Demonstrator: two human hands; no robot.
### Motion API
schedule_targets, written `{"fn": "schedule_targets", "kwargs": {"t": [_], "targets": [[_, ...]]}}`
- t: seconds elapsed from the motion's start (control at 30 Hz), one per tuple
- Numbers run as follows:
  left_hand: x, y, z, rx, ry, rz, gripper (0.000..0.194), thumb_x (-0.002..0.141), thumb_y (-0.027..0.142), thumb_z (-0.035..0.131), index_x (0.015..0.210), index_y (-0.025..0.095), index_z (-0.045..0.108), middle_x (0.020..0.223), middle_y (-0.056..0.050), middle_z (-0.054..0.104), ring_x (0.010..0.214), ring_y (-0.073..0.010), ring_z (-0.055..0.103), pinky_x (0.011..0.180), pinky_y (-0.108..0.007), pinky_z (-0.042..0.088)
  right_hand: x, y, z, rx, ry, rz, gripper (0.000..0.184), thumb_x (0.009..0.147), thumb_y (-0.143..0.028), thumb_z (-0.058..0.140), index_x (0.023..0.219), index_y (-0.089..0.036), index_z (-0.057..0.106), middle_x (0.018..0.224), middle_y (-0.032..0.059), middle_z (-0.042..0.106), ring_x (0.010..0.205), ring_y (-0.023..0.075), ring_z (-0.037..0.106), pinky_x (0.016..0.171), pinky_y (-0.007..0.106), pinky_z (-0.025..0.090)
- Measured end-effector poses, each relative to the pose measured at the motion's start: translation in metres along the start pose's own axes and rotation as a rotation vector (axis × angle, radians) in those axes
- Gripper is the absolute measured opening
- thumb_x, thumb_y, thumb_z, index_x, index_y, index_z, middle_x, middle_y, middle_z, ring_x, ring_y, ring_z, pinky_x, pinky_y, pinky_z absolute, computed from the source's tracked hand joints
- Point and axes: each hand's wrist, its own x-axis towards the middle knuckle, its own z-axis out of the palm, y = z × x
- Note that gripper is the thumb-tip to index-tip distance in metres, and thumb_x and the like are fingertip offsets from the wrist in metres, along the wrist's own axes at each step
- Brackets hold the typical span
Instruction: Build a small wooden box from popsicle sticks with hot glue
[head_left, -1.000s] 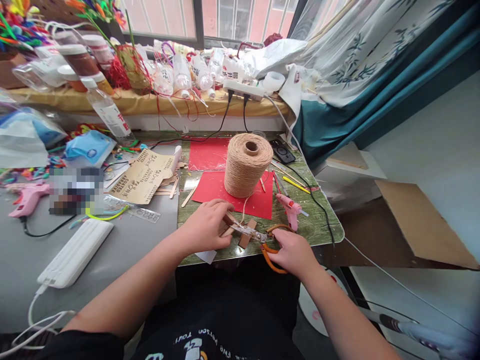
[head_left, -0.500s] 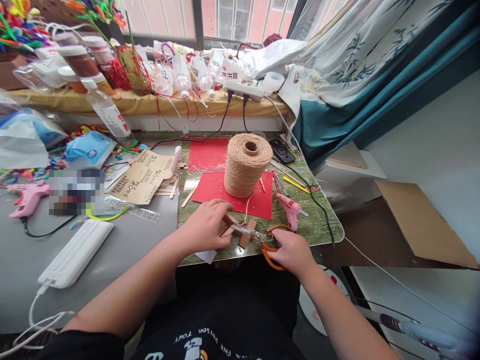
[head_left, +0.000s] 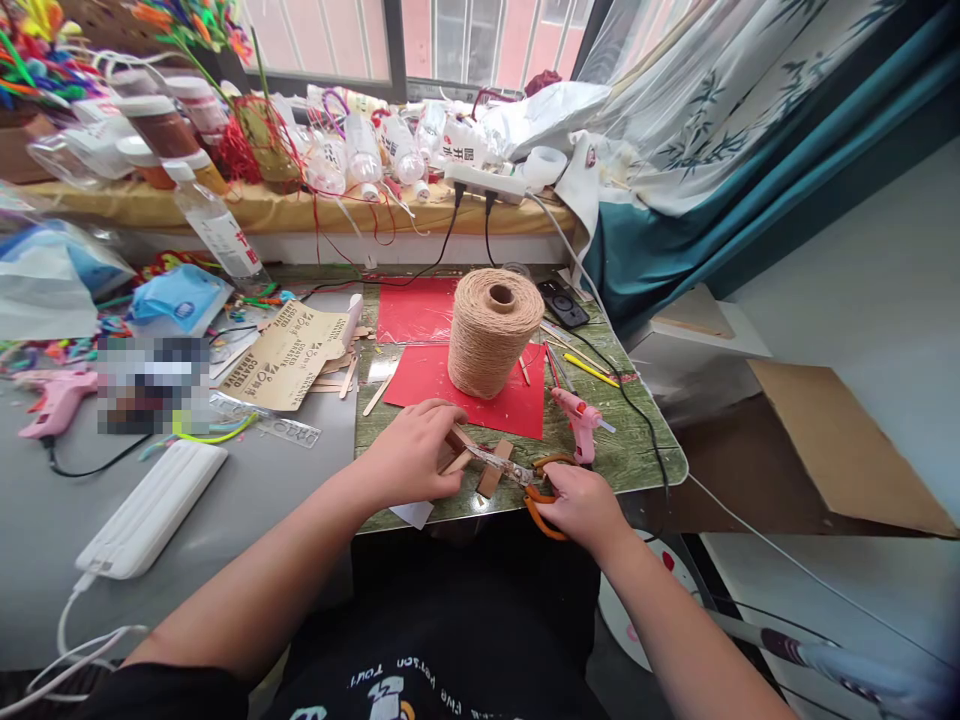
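Note:
My left hand (head_left: 420, 450) is closed around a small light-brown piece, wood or cardboard (head_left: 457, 450), partly hidden by the fingers. My right hand (head_left: 585, 500) grips scissors (head_left: 516, 472) by their orange handles. The scissors' blades reach left to the edge of the held piece; whether they touch it I cannot tell. Under the blades a flat brown strip (head_left: 495, 470) lies on the green table. Just beyond both hands a big spool of jute twine (head_left: 495, 335) stands upright on a red sheet (head_left: 420, 385).
Right of the spool lie a pink glue gun (head_left: 581, 425), a yellow pen-like stick (head_left: 591, 370) and a black phone (head_left: 564, 303). At left are sandpaper sheets (head_left: 289, 360), a white power strip (head_left: 154, 510) and another pink glue gun (head_left: 60, 400). Bottles and jars crowd the windowsill.
The twine strand that ran from the spool down to the scissors no longer shows there. The blades look closer together. Both hands stay in almost the same place.

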Motion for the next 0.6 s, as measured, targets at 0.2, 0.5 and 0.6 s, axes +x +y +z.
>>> {"fn": "schedule_targets", "kwargs": {"t": [0.2,0.5,0.6], "targets": [[0.000,0.000,-0.001,-0.007,0.004,0.003,0.056,0.079,0.032,0.070,0.131,0.023,0.054,0.129,-0.011,0.067,0.131,-0.0337,0.058,0.113,-0.052,0.047,-0.004,-0.001,-0.002,0.051,-0.037,0.090,0.021,0.088,-0.034,0.066,0.076,-0.024,0.052,0.068,0.0007,0.063,0.061,0.0177,0.059,0.059,0.030,0.038],[-0.001,0.000,-0.003,-0.022,-0.009,-0.004,0.061,0.077,0.043,0.078,0.130,0.024,0.054,0.129,-0.011,0.067,0.133,-0.0348,0.056,0.113,-0.053,0.046,-0.005,0.006,-0.042,0.245,0.143,0.654,0.033,0.086,-0.056,0.074,0.090,-0.025,0.066,0.072,0.0006,0.070,0.061,0.0194,0.062,0.060,0.029,0.044],[0.001,0.002,-0.003,-0.025,-0.017,-0.025,0.061,0.077,0.053,0.080,0.126,0.024,0.057,0.126,-0.011,0.068,0.129,-0.0360,0.058,0.111,-0.054,0.046,-0.004,0.034,-0.054,0.162,0.214,0.799,0.034,0.083,-0.058,0.076,0.090,-0.025,0.069,0.079,0.0048,0.076,0.068,0.0243,0.067,0.063,0.032,0.045]]}}
